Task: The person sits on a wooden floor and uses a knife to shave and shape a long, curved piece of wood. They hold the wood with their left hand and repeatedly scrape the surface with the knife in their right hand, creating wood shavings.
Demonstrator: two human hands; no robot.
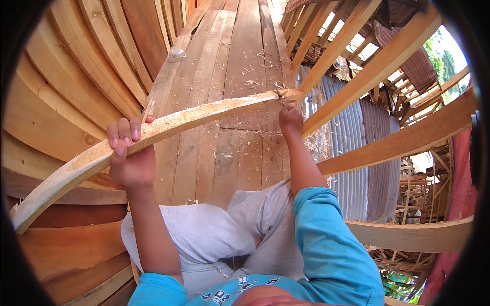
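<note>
A long, curved wooden rib (204, 113) with a rough, freshly cut face slants across in front of me, its near end low at the left and its far end at the upper right. My left hand (131, 160) grips its left half, with the fingers over the top and the thumb at the near side. Close to the far end, my right hand (290, 116) is closed in a fist just below the rib. A small, thin dark tool (279, 94) sticks up from that fist against the wood; its exact kind is too small to tell.
Wood chips lie scattered over the plank floor (204, 76). Curved planks (66, 122) form a wall at the left. Upright ribs (377, 66) stand at the right, with corrugated metal sheets (352, 143) beyond them. A small clear container (176, 55) sits by the left wall.
</note>
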